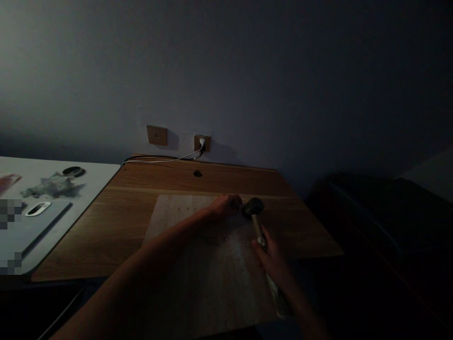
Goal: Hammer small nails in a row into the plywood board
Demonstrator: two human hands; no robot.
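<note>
My right hand point(271, 257) is wrapped around the handle of a hammer point(253, 208). The dark hammer head is over the far right part of a wooden board point(230, 283), and the handle slants down toward me. Just left of the head, my left hand point(226, 205) rests at the far side of the board with its fingers curled together. Whatever they pinch is too dark and small to make out. A row of small dark spots point(187, 208), perhaps nail heads, marks the board left of that hand. Some small thin pieces point(223, 239), possibly loose nails, lie nearer me.
The board lies on a wooden table point(102, 217) against the wall. Cables run from a wall socket point(202, 143) along the table's back edge. At left, a white table point(99, 177) bears a crumpled bag point(54, 185) and a grey flat case point(42, 226). A dark bulky shape point(396, 212) stands at right.
</note>
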